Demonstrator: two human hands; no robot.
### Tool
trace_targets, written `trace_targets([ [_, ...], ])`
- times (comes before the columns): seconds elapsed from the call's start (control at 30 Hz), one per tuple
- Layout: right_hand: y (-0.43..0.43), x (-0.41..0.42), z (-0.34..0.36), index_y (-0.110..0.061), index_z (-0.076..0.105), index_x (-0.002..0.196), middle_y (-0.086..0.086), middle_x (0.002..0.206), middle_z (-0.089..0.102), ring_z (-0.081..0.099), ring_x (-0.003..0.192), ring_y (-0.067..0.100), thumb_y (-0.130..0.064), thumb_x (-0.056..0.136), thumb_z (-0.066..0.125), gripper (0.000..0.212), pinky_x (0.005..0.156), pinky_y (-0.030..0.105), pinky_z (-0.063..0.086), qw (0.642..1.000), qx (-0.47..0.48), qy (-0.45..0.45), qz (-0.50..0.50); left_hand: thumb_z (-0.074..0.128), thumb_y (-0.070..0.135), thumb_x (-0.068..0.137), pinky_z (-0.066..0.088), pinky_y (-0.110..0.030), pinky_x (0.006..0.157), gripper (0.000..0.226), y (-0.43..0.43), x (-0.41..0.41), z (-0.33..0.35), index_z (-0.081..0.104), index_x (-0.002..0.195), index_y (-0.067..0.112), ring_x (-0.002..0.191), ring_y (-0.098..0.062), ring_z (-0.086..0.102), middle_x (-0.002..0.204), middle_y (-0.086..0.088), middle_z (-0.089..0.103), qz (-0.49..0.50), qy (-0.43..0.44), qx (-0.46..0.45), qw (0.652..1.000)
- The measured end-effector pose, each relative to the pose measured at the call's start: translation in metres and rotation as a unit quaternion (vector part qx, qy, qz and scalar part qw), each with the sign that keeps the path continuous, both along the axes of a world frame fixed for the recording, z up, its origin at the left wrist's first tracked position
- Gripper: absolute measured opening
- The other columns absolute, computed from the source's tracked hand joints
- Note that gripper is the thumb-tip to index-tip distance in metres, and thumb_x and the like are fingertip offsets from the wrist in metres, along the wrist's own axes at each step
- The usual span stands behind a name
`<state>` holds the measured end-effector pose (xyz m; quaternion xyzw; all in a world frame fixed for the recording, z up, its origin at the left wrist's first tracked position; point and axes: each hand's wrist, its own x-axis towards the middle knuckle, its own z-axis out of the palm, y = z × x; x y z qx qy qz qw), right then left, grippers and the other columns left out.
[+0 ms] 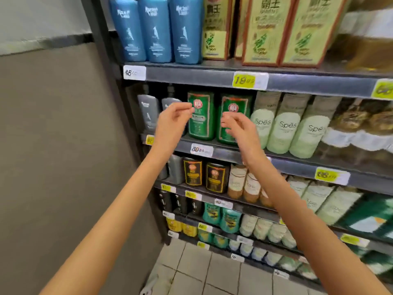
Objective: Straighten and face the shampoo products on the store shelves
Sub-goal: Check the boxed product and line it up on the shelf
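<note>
The shelf unit (212, 78) fills the view beyond our fingers, smeared by motion blur. Far to the right of the right fingers we make out only brownish shapes that we cannot name, and the frame's edge cuts off the top row.

We reach both bare forearms forward and up. Our left hand (173, 122) has its fingers (185, 107) loosely curled, thumb and forefinger narrowly apart, gripping nothing. We cannot tell whether the tips touch the bottle behind them. Our right hand (241, 129) is likewise loosely curled and empty.

Above the fingers stand three blue bottles (156, 28) and yellow boxes (261, 30). Right of the right fingers are three pale Spēs bottles (285, 124). Just behind the fingertips two green shampoo bottles (201, 122) stand upright, labels forward. Left of the left fingers are grey bottles (148, 111).
</note>
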<state>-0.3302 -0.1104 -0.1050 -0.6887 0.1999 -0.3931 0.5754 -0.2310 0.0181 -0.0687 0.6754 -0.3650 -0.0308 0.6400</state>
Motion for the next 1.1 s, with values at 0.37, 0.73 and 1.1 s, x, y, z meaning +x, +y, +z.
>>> trace_targets([
  [0.37,-0.084,-0.034,0.105,-0.017,0.062,0.104,0.006,0.106,0.066,0.061,0.102,0.017,-0.019,0.096,0.053,0.012,0.090,0.028,0.048,0.964,-0.112,-0.111,-0.215,0.048,0.005,0.094,0.042,-0.010,0.088,0.023,-0.116,0.011,0.074,0.058,0.114,0.004,0.102,-0.009,0.057,0.109,-0.004,0.064,-0.112,-0.121,-0.081,0.983],
  [0.73,-0.114,-0.019,0.109,-0.015,0.060,0.108,-0.006,0.103,0.061,0.054,0.089,-0.017,-0.017,0.095,0.054,0.014,0.071,-0.002,0.037,0.957,-0.173,-0.111,-0.203,0.054,0.015,0.092,0.032,-0.001,0.084,0.033,-0.180,0.032,0.076,0.048,0.125,0.014,0.109,-0.004,0.047,0.118,0.006,0.052,-0.015,-0.127,-0.120,0.984],
  [1.1,-0.120,-0.013,0.103,-0.021,0.061,0.106,-0.011,0.104,0.062,0.055,0.093,-0.014,-0.018,0.094,0.054,0.014,0.076,0.000,0.039,0.951,-0.181,-0.113,-0.223,0.056,0.055,0.082,0.039,-0.032,0.101,0.078,-0.222,0.063,0.078,0.031,0.139,0.008,0.122,-0.019,0.048,0.133,-0.004,0.053,-0.120,-0.093,0.090,0.984],
])
